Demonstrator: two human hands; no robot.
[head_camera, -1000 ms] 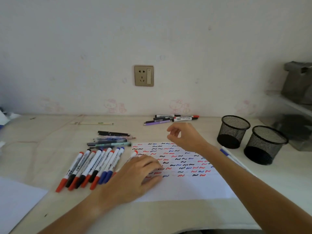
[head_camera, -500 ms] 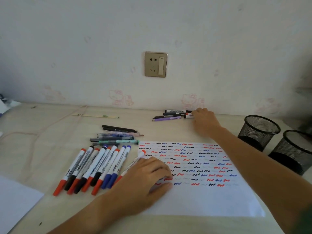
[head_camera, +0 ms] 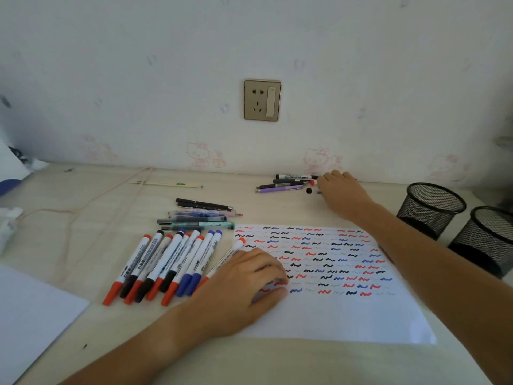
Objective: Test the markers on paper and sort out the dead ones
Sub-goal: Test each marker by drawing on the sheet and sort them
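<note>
Your right hand reaches the small pile of markers at the table's far edge; its fingers are hidden, so their grip cannot be told. The markers lie just left of them, pointing left-right. Your left hand presses flat on the paper.

Bare forearms, no sleeves (both arms)
</note>
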